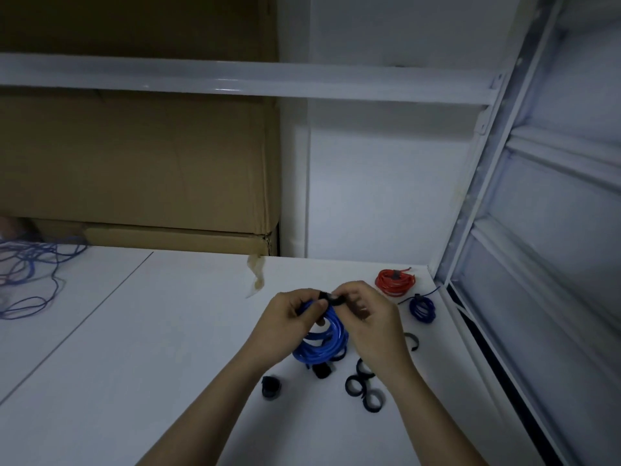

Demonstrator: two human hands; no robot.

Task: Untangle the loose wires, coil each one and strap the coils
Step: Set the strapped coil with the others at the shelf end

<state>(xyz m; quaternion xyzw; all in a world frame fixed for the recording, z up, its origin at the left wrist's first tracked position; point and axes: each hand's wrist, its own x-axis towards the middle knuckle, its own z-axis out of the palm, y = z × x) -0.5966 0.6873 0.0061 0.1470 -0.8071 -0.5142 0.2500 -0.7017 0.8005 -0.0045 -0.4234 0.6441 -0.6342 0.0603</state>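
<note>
At the centre of the frame, my left hand (291, 314) grips the top of a bright blue wire coil (321, 341), fingers curled round its loops, while my right hand (364, 314) pinches a black strap (331, 299) against the coil's upper edge. The coil hangs between both hands, its lower loops close over the white table (161, 331); whether they touch it I cannot tell. To the right of centre, near the table's far right corner, lie a strapped red coil (395, 280) and, just below it, a smaller dark blue coil (421, 307) with its own strap. Several loose black straps (364, 386) lie curled on the table below my hands. At the far left edge, a tangle of blue wires (30, 274) sprawls before a cardboard box (141, 163).
</note>
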